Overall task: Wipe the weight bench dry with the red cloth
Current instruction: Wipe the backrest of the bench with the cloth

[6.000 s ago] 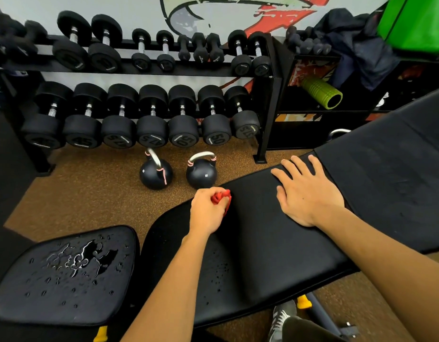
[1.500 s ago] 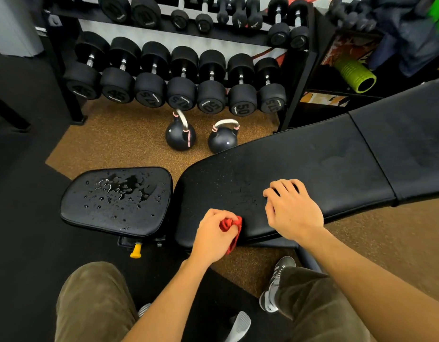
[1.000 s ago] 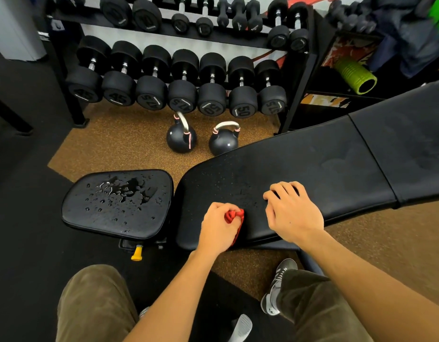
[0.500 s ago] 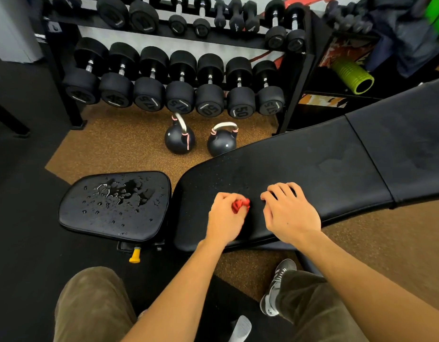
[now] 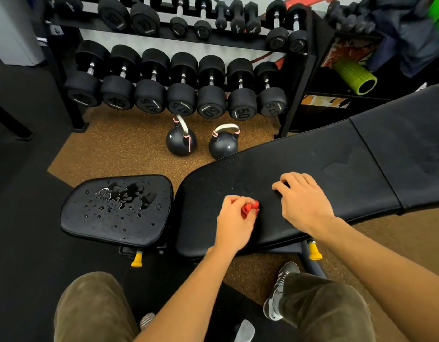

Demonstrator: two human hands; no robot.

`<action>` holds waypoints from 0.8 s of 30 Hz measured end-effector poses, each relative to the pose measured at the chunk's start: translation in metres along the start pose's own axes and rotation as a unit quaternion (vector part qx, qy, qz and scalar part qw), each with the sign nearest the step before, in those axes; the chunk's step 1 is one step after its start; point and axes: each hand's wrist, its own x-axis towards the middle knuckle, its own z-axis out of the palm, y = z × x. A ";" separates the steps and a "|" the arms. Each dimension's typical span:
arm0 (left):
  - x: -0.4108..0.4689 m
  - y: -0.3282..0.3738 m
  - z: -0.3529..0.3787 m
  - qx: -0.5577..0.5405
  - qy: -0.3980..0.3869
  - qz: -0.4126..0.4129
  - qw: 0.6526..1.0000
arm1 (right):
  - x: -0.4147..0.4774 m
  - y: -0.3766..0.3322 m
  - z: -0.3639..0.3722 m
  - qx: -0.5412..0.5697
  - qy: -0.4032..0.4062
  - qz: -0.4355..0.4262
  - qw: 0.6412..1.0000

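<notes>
The black weight bench has a long back pad (image 5: 312, 169) and a separate seat pad (image 5: 114, 211) to its left. The seat pad carries a puddle and many water drops; fine droplets speckle the back pad's near-left part. My left hand (image 5: 234, 220) grips the bunched red cloth (image 5: 249, 209) and presses it on the back pad near its front edge. My right hand (image 5: 303, 201) rests on the pad just right of the cloth, its fingers bent with the tips on the surface.
A dumbbell rack (image 5: 179, 95) stands behind the bench, with two kettlebells (image 5: 181, 141) (image 5: 223, 144) on the brown floor in front of it. A green foam roller (image 5: 355, 76) lies on a shelf at the right. My knees and shoes are below the bench.
My left hand has slid the cloth from the pad's front edge up onto the pad, toward my right hand. My right hand has stayed in place.
</notes>
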 end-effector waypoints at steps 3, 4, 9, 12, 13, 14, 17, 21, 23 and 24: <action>-0.019 -0.004 -0.001 0.001 -0.046 0.047 0.998 | 0.001 0.003 0.001 -0.011 -0.003 0.001 1.000; -0.022 -0.010 -0.005 0.001 -0.057 0.057 0.997 | 0.001 0.001 0.003 -0.011 -0.005 0.000 1.000; 0.003 -0.023 -0.016 0.010 -0.022 0.000 1.000 | 0.002 -0.005 0.006 -0.004 -0.017 0.013 1.000; 0.018 -0.005 -0.003 -0.002 0.010 -0.011 1.000 | 0.003 -0.005 0.004 -0.014 -0.028 0.012 0.999; 0.018 -0.001 0.002 -0.008 0.006 -0.001 1.000 | 0.004 -0.005 0.002 -0.015 -0.032 0.010 0.999; 0.015 0.002 0.004 -0.010 -0.005 0.012 1.000 | 0.005 -0.005 0.000 -0.017 -0.033 0.007 0.999; 0.000 -0.004 -0.001 -0.009 -0.044 0.046 0.998 | 0.017 -0.001 -0.007 -0.024 -0.029 -0.004 0.999; 0.002 -0.029 -0.019 0.022 -0.046 0.009 0.999 | 0.044 0.017 -0.011 -0.025 -0.012 -0.026 0.999; 0.014 -0.034 -0.022 0.023 -0.021 -0.027 0.999 | 0.059 0.026 -0.009 -0.027 -0.007 -0.026 0.999; 0.020 -0.031 -0.021 0.018 -0.004 -0.037 0.999 | 0.065 0.030 -0.008 -0.027 -0.008 -0.024 0.999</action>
